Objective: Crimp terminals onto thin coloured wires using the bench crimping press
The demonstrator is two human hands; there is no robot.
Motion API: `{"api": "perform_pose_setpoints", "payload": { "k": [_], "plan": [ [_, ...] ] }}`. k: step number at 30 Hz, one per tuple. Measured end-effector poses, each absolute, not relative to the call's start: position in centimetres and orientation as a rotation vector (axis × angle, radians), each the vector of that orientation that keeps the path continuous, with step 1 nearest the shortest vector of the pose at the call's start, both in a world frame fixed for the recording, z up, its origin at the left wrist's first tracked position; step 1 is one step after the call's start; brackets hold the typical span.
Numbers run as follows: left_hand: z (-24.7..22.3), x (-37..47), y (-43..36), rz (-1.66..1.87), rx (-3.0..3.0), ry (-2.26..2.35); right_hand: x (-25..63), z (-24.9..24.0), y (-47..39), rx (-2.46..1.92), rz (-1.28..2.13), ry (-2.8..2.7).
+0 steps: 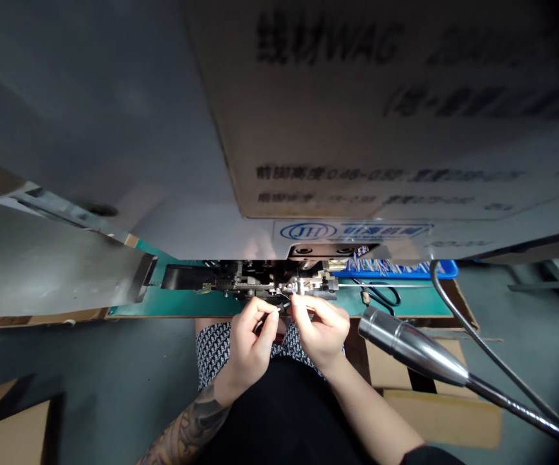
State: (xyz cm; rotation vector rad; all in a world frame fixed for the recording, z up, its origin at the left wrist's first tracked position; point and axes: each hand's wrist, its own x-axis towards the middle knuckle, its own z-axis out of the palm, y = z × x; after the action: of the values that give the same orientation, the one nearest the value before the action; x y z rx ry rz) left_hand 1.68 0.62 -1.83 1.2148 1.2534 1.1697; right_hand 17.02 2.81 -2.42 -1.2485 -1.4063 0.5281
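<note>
My left hand (254,339) is closed in a pinch at the front edge of the green bench (163,307), with a small pale tip showing between thumb and forefinger; what it belongs to is too small to name. Right beside it, my right hand (320,326) pinches something I cannot make out, its fingertips close to the metal parts of the machine (303,284). A thin wire seems to run near the fingertips. The machine's grey housing (163,161) hangs over the work spot.
A blue tray (446,268) of thin coloured wires lies behind on the right. A black cable (390,296) rests on the bench. The silver lamp (405,342) on a bendable neck juts in at right. Cardboard (441,413) lies below on the floor.
</note>
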Motion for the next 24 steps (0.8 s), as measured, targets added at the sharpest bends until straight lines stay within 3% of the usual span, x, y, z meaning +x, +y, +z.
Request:
{"api": "perform_pose_setpoints", "payload": {
  "k": [9,20,24],
  "plan": [
    [-1.7,2.2,0.7,1.232,1.443,1.384,16.4,-1.4,3.1,-1.368,0.867,-1.155],
    [-1.6,1.2,1.0,1.327,1.972,1.494,16.6,-1.5,2.9,-1.309,0.873,-1.155],
    [-1.1,0.5,1.0,1.337,2.19,1.431,17.0,-0.9,2.5,-1.26,1.074,-1.046]
  ]
}}
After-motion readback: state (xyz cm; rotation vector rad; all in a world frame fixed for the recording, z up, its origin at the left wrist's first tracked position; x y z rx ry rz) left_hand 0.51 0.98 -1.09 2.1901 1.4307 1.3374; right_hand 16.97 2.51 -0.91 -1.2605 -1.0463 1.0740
